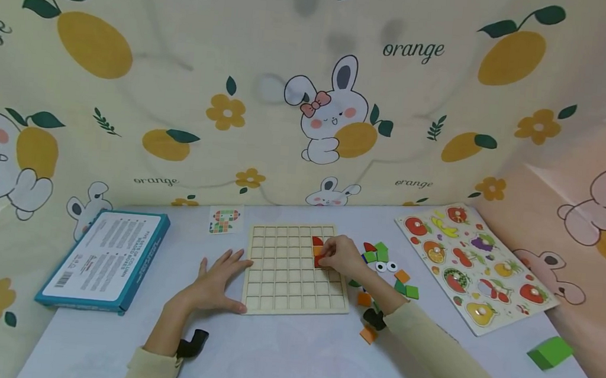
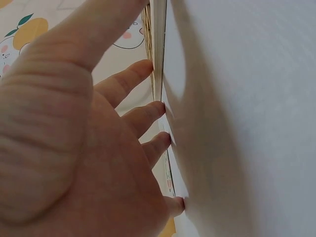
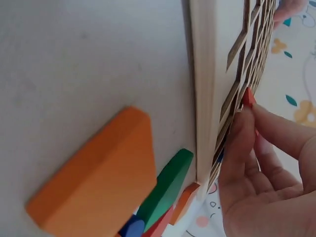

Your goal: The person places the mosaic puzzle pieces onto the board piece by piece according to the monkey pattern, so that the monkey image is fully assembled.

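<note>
A wooden grid board lies flat on the table. My left hand rests on the table at its left side, fingers spread, with thumb and fingertips touching the board's edge. Over the board's upper right cells, my right hand pinches a small red piece between thumb and fingers. A curved red piece and an orange piece sit in cells beside that hand. Part of the right column is hidden behind the hand. In the right wrist view, an orange tile and a green piece lie near the board.
Loose coloured pieces, including a green tile and round eye pieces, lie right of the board. Beyond them is a fruit puzzle board, with a green block nearer. A pattern card and blue-edged box are left.
</note>
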Motion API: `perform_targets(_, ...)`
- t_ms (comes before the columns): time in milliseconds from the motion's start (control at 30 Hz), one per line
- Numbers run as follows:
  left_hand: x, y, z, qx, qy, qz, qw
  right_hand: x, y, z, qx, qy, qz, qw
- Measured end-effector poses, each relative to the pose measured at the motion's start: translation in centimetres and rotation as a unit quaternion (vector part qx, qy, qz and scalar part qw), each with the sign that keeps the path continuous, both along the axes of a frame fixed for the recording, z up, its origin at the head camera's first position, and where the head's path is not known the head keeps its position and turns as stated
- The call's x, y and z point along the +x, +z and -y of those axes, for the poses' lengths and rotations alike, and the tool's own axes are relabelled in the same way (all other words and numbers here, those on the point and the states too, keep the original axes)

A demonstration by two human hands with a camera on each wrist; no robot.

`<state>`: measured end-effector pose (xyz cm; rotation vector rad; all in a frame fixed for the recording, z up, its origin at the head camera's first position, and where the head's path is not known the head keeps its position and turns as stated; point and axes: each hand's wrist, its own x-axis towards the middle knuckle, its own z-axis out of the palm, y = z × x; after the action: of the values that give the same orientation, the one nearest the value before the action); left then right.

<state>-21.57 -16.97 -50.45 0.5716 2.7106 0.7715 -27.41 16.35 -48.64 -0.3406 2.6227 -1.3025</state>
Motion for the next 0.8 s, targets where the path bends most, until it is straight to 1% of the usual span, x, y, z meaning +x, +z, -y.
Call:
perform_targets(200,0.1,0.1,-0.1,0.003,0.005,-0.002,1.0000,0.1,0.4,0.3,0.047,0.013,-0.020,0.999)
perform_targets(400,0.1,-0.1,0.0,0.001,0.005,-0.002,1.0000,0.2,0.5,0.7,0.104,0.011,-0.034,0.994)
perform_targets(667,0.2,-0.1,0.0,0.003,0.004,-0.001,1.0000,0.5,0.4,1.1,0.142,0.008,-0.055,0.988)
perform_targets(800,0.2,0.0,0.0,0.005,0.003,-0.003,1.0000,0.7,0.6,1.2,0.159,0.004,-0.061,0.985)
